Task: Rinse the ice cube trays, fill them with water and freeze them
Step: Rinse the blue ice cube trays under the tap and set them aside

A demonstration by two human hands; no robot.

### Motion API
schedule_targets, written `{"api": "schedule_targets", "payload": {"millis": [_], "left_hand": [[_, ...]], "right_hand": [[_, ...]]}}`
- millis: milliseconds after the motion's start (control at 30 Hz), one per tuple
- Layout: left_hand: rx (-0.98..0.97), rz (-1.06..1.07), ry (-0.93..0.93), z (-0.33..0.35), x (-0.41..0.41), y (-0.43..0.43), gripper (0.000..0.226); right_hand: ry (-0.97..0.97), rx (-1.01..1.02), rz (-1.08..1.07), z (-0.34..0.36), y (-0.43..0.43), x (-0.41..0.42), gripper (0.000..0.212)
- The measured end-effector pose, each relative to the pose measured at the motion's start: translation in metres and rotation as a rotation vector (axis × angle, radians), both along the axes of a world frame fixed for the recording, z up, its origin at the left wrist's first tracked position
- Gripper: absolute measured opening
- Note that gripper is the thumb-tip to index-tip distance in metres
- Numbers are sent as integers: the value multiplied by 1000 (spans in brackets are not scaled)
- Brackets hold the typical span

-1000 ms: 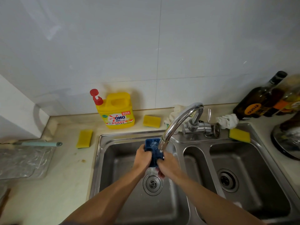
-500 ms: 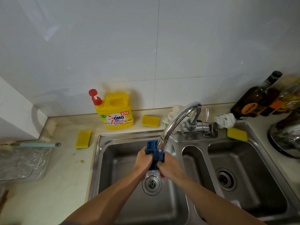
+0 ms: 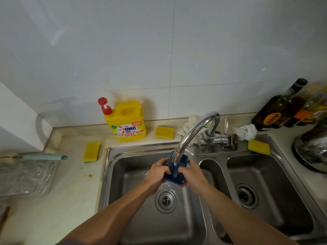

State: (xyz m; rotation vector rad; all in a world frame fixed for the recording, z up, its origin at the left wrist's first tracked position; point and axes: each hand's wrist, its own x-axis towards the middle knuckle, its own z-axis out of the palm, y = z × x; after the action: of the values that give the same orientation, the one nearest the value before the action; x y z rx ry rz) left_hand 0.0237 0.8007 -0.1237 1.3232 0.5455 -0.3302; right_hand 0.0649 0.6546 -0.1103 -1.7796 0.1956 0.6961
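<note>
A dark blue ice cube tray (image 3: pixel 177 171) is held over the left basin of the steel sink (image 3: pixel 123 174), right under the spout of the chrome tap (image 3: pixel 196 131). Water runs from the spout onto the tray and splashes around the drain (image 3: pixel 166 200). My left hand (image 3: pixel 156 171) grips the tray's left side and my right hand (image 3: pixel 192 174) grips its right side. The hands cover much of the tray.
A yellow detergent jug (image 3: pixel 128 120) with a red pump stands behind the sink. Yellow sponges (image 3: pixel 91 151) lie on the counter and sink rim. Dark bottles (image 3: pixel 279 110) and a metal pot (image 3: pixel 313 151) crowd the right. A clear tray (image 3: pixel 24 175) lies at the left.
The tray has tilted and shifted slightly right under the spout, with both hands turning it in the running water. The view has shifted a little.
</note>
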Motion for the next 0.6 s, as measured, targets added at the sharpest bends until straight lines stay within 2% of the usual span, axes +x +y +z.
{"api": "schedule_targets", "payload": {"millis": [100, 233, 333, 467, 533, 600], "left_hand": [[137, -98, -47, 1, -3, -6, 54], [175, -128, -38, -6, -6, -12, 38], [336, -109, -19, -10, -4, -3, 25], [412, -58, 38, -9, 1, 13, 32], [441, -57, 42, -5, 3, 21, 42], [463, -100, 12, -3, 3, 26, 45]], "right_hand": [[-174, -158, 75, -2, 1, 7, 26], [-258, -308, 138, -5, 4, 7, 31], [-146, -213, 159, -5, 5, 5, 34], [60, -52, 90, 2, 0, 17, 30], [62, -46, 87, 6, -5, 20, 29], [-8, -125, 191, 8, -6, 20, 30]]}}
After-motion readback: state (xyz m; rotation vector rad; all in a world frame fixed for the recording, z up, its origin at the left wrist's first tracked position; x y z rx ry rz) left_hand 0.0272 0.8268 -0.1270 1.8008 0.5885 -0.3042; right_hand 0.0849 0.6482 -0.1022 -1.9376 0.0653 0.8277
